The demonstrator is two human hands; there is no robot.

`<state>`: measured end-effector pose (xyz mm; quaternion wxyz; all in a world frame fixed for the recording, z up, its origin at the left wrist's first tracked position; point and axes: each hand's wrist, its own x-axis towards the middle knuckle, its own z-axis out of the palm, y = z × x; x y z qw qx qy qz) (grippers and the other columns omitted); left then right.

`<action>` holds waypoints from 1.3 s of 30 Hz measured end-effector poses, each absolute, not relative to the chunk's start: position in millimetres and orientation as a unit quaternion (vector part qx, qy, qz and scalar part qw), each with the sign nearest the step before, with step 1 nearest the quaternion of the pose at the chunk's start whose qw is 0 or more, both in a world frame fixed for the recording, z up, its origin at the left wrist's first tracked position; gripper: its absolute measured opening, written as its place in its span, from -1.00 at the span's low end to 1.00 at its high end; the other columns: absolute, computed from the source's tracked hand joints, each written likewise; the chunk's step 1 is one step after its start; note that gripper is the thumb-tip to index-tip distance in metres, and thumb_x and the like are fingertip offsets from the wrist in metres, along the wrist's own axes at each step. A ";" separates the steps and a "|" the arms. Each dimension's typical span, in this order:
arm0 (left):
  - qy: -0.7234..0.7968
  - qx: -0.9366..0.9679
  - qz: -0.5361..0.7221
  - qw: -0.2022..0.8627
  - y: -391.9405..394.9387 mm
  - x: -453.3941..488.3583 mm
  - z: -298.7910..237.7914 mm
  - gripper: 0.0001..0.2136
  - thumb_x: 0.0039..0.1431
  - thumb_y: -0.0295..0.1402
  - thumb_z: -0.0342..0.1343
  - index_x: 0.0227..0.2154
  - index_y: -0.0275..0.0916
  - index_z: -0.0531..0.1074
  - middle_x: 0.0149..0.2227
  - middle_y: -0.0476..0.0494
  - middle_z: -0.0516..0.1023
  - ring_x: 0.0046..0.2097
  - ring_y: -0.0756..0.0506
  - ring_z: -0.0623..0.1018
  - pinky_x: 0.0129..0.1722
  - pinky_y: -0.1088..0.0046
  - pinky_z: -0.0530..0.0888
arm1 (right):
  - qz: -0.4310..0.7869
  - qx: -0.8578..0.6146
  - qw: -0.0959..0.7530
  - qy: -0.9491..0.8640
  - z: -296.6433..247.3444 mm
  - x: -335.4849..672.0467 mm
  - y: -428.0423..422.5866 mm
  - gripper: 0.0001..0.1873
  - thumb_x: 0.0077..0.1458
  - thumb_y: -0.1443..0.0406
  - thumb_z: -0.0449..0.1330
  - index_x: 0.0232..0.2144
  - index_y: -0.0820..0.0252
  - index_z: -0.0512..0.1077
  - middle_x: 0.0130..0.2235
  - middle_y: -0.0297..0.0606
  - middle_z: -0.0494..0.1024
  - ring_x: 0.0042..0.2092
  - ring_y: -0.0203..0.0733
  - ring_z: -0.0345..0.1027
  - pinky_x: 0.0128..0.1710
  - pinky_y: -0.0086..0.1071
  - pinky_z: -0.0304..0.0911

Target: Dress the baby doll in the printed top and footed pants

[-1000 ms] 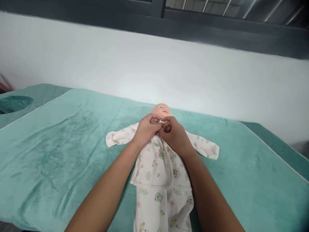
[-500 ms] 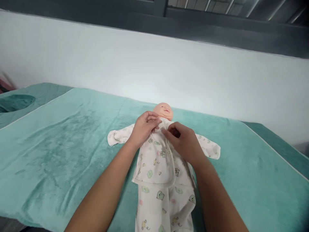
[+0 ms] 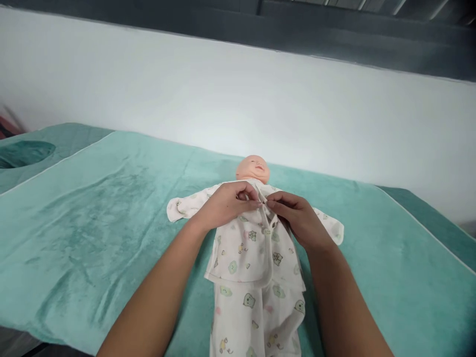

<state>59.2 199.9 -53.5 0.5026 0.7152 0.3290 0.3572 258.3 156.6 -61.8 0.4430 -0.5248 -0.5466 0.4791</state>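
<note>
A baby doll (image 3: 253, 167) lies on its back, its head toward the wall, dressed in a white printed jacket (image 3: 241, 255) and matching trousers (image 3: 238, 317). Both sleeves stretch out to the sides. At the upper chest my left hand (image 3: 235, 201) pinches the jacket's front edge between thumb and fingers. Close beside it, my right hand (image 3: 297, 213) pinches the opposite front edge. The jacket's front gapes a little between and just below my fingertips. Lower down, the two front edges lie together. Whatever small fastener may sit at my fingertips is too small to make out.
A teal cover (image 3: 111, 223) spreads under the doll over the bed, with a darker teal layer at both sides. At the left lies a cover with an oval hole (image 3: 28, 153). Behind stands a white wall (image 3: 208, 94) below a dark window frame (image 3: 316, 34).
My hands have come together at the chest and now pinch the jacket's front edges. My left hand has moved right and slightly down. The jacket's front has opened a little.
</note>
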 end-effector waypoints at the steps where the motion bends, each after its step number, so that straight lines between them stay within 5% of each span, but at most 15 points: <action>1: 0.326 0.693 0.372 0.524 198.9 60.8 -54.7 -0.87 0.06 -0.27 0.23 -0.42 -0.22 0.48 -0.46 0.03 0.46 -0.43 0.04 0.39 -0.43 0.53 0.30 | 0.486 -0.515 0.466 -0.530 -64.2 257.1 157.0 -0.78 0.01 0.11 0.32 -0.41 0.13 0.50 -0.49 -0.39 0.38 -0.48 -0.32 0.18 -0.49 -0.41 0.08; 14: 0.268 0.625 0.422 0.600 198.5 67.4 -61.1 -0.88 0.10 -0.34 0.22 -0.32 -0.23 0.60 -0.40 -0.09 0.56 -0.35 -0.01 0.50 -0.33 0.49 0.38 | 0.503 -0.457 0.540 -0.496 -76.7 255.1 158.1 -0.85 -0.02 0.20 0.36 -0.37 0.07 0.52 -0.43 -0.38 0.46 -0.42 -0.27 0.28 -0.41 -0.39 0.19; 21: 0.270 0.594 0.431 0.623 197.6 70.3 -61.9 -0.90 0.08 -0.34 0.25 -0.39 -0.26 0.53 -0.44 -0.04 0.49 -0.38 0.03 0.46 -0.36 0.52 0.37 | 0.470 -0.407 0.552 -0.555 -73.3 252.9 159.6 -0.92 0.08 0.22 0.28 -0.41 0.07 0.53 -0.23 -0.30 0.52 -0.18 -0.16 0.37 -0.11 -0.25 0.27; 31: 0.288 0.602 0.421 0.615 196.0 71.5 -60.9 -0.85 0.06 -0.28 0.26 -0.42 -0.27 0.49 -0.42 -0.05 0.51 -0.37 0.02 0.46 -0.37 0.51 0.36 | 0.447 -0.482 0.523 -0.543 -73.4 249.9 157.7 -0.74 -0.07 0.18 0.38 -0.31 0.07 0.45 -0.47 -0.42 0.39 -0.46 -0.30 0.22 -0.45 -0.39 0.16; 39: 0.310 0.640 0.409 0.572 194.4 70.6 -58.2 -0.85 0.03 -0.29 0.27 -0.38 -0.24 0.49 -0.44 -0.01 0.48 -0.41 0.03 0.42 -0.42 0.53 0.31 | 0.250 -0.524 0.511 -0.634 -69.9 238.3 152.5 -0.83 0.04 0.22 0.28 -0.33 0.07 0.36 -0.37 -0.38 0.37 -0.41 -0.31 0.19 -0.44 -0.41 0.12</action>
